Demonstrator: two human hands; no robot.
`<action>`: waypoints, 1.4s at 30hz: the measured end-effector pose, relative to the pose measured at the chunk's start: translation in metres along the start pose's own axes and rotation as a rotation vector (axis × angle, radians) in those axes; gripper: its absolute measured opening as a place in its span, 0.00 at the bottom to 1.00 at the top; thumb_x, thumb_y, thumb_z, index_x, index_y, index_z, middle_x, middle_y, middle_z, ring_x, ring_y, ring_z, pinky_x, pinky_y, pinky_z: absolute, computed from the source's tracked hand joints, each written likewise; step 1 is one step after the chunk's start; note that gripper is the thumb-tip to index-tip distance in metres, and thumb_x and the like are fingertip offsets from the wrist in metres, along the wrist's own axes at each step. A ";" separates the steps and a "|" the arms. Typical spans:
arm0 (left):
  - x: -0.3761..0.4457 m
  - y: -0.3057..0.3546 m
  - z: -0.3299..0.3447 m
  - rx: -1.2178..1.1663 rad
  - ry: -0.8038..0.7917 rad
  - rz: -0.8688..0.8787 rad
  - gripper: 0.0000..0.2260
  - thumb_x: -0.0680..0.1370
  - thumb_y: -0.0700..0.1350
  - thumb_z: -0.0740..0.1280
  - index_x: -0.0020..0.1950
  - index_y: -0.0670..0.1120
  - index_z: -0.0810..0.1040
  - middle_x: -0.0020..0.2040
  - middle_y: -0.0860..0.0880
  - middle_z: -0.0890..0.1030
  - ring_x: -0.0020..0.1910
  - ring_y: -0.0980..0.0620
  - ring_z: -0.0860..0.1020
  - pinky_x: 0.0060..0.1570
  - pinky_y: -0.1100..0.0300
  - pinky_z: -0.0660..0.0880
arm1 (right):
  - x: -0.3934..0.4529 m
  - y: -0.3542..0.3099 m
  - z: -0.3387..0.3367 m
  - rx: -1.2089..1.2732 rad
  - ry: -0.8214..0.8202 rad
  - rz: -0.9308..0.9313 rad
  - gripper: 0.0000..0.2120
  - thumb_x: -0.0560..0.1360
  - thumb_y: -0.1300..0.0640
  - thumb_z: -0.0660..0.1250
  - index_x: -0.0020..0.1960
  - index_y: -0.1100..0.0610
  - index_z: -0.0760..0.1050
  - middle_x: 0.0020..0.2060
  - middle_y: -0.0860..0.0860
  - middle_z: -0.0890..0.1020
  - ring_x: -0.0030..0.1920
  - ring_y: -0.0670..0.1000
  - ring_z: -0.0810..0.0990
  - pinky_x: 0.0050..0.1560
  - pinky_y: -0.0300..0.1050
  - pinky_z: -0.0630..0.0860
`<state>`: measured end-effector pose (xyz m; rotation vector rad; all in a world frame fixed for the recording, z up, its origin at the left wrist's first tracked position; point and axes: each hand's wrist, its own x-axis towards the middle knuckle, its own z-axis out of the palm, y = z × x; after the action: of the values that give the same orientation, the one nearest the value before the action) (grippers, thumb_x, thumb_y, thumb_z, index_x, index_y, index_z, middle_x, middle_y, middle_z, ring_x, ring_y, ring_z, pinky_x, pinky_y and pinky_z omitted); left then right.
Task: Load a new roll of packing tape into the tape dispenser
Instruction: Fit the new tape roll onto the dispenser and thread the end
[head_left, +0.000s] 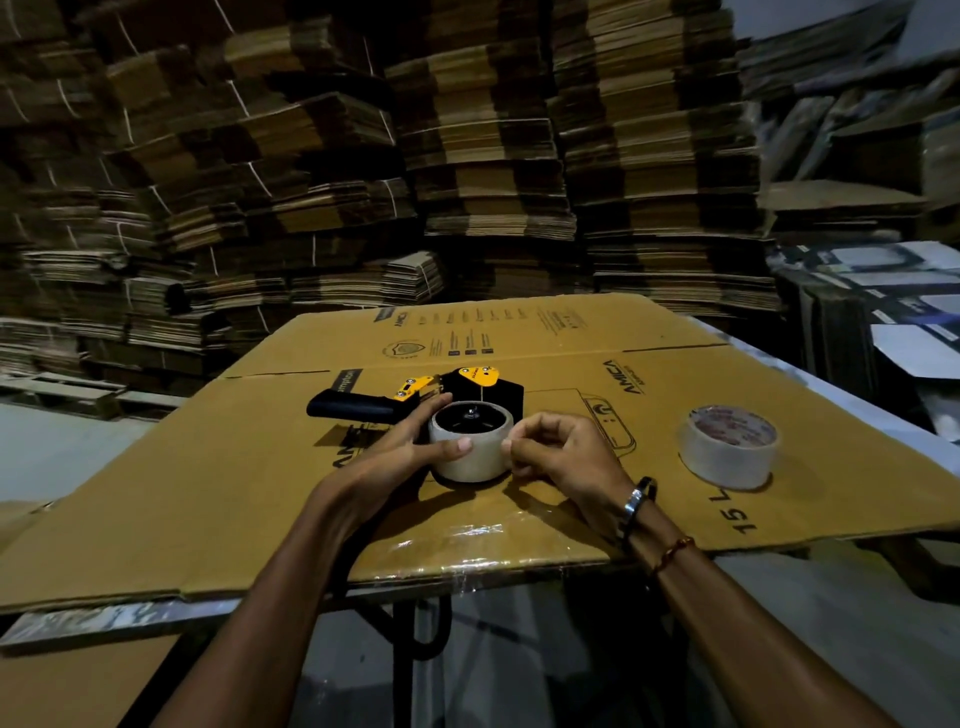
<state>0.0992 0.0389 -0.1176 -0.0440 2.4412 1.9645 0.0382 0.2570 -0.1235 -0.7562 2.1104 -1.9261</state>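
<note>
Left hand (410, 447) curls round the tape roll (470, 452) seated on the dispenser (415, 397) — right hand (561, 452) pinches the roll's side.

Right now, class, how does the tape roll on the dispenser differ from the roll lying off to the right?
The roll on the dispenser is gripped by the left hand and picked at by the right hand; the loose roll lies untouched.
The mounted roll's centre shows the dispenser's black hub; the loose roll's shows a printed label.
Both look pale.
</note>
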 end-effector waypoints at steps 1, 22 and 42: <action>-0.002 -0.001 0.001 -0.007 0.013 0.018 0.45 0.61 0.60 0.78 0.76 0.62 0.63 0.76 0.49 0.63 0.72 0.45 0.65 0.72 0.45 0.66 | -0.002 -0.002 0.000 0.033 0.009 -0.013 0.02 0.75 0.64 0.72 0.46 0.58 0.80 0.43 0.55 0.83 0.40 0.50 0.82 0.43 0.46 0.81; -0.039 -0.009 0.038 0.425 0.601 0.393 0.09 0.76 0.51 0.71 0.50 0.47 0.77 0.50 0.51 0.78 0.49 0.56 0.78 0.46 0.50 0.81 | 0.004 0.007 0.010 -0.495 -0.082 -0.301 0.15 0.77 0.58 0.69 0.62 0.45 0.78 0.61 0.39 0.73 0.67 0.49 0.68 0.69 0.57 0.72; -0.031 -0.010 0.048 0.909 0.691 0.488 0.09 0.79 0.50 0.67 0.51 0.45 0.74 0.48 0.48 0.78 0.45 0.53 0.75 0.44 0.59 0.75 | 0.009 0.001 0.016 -0.597 -0.039 -0.354 0.14 0.76 0.56 0.71 0.61 0.49 0.80 0.56 0.46 0.73 0.63 0.53 0.69 0.63 0.59 0.74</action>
<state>0.1302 0.0845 -0.1365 -0.1485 3.8609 0.7451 0.0373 0.2389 -0.1246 -1.3389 2.7018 -1.3758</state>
